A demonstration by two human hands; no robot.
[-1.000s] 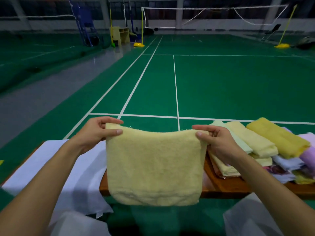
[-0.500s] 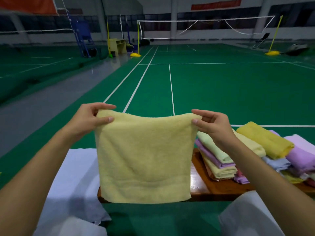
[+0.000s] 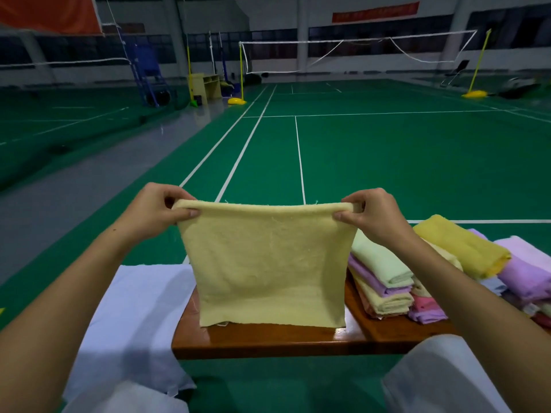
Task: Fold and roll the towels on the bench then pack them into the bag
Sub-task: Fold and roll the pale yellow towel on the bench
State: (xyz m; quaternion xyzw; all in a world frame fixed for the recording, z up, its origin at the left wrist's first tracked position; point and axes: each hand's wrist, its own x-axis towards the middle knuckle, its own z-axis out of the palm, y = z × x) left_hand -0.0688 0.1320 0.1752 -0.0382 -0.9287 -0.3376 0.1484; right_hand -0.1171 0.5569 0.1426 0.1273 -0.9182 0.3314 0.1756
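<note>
A pale yellow towel (image 3: 268, 263) hangs upright in front of me, its lower edge meeting the wooden bench (image 3: 283, 341). My left hand (image 3: 155, 211) pinches the top left corner and my right hand (image 3: 372, 214) pinches the top right corner, with the top edge folded over between them. A white cloth bag (image 3: 131, 317) lies flat on the left end of the bench. To the right sits a pile of folded towels (image 3: 384, 281) in green, purple, yellow and pink.
More towels, a darker yellow one (image 3: 459, 245) and a lilac one (image 3: 524, 263), lie further right on the bench. My white-clad knees (image 3: 441, 380) are below the bench edge. Green court floor and nets stretch beyond.
Both hands have lowered the towel toward the bench so its bottom edge now reaches the wood. The top edge is now folded over between my fingers.
</note>
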